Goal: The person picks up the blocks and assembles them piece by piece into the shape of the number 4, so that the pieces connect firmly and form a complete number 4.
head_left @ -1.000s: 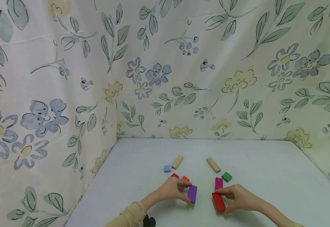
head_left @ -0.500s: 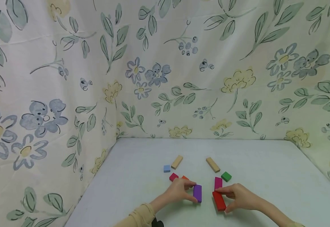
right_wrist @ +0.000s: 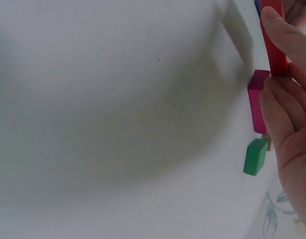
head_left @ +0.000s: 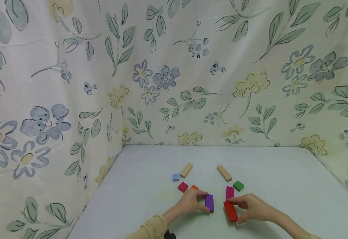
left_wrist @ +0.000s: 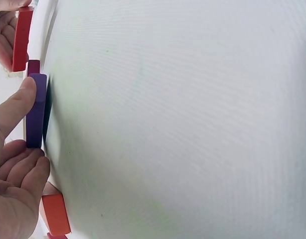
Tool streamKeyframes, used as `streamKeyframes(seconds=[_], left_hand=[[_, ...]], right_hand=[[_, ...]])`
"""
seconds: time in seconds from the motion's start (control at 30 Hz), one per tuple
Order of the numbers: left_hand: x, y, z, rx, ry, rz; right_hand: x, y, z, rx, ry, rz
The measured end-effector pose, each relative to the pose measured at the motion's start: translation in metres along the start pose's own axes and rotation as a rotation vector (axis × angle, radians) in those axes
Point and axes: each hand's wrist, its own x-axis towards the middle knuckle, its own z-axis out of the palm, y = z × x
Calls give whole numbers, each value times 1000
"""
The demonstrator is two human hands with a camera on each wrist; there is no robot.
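Note:
Between its thumb and fingers my left hand [head_left: 190,201] pinches a purple block [head_left: 209,203] by its two ends. The left wrist view shows that purple block [left_wrist: 36,112] just over the table, a dark shadow beside it. To the right, my right hand [head_left: 253,208] pinches a red block [head_left: 230,211] the same way, thumb at the near end and fingers at the far end. In the right wrist view the red block [right_wrist: 275,40] is tilted, its shadow falling apart from it on the table. A magenta block [head_left: 230,193] lies just behind the red one.
An orange block [head_left: 194,187] is partly hidden behind my left hand, with a crimson block [head_left: 183,186] and a light blue block [head_left: 175,177] nearby. Two plain wooden blocks [head_left: 186,170] lie farther back. A green block [head_left: 238,185] sits right of the magenta one. A floral curtain [head_left: 209,73] surrounds the white table [head_left: 144,159].
My left hand has moved right with the purple block, bringing it closer to the red one and uncovering more of the crimson block. My right hand has stayed nearly still with the red block.

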Motion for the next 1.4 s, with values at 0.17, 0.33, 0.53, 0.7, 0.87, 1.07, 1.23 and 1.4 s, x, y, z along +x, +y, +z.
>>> streamKeyframes(seconds=[0.17,0.33,0.53,0.7,0.87,1.07,1.23,1.4], left_hand=[[0,-1,0,-2,-7,-16],[0,0,0,-6,-25,-37],[0,0,0,-3,-19,-18],[0,0,0,25,-7,1],[0,-1,2,40,4,13],[-2,-1,1,26,1,-1],[-4,3,-4,-52,-16,8],[-4,9,-10,-113,-68,60]], right_hand=[[0,-1,0,7,-2,1],[0,-1,1,17,-6,-7],[-1,-1,2,9,-6,-11],[0,0,2,-4,-3,-14],[0,0,3,-1,-6,-17],[0,1,4,11,-10,-24],[1,1,5,7,-5,-27],[2,-1,5,-3,2,-25]])
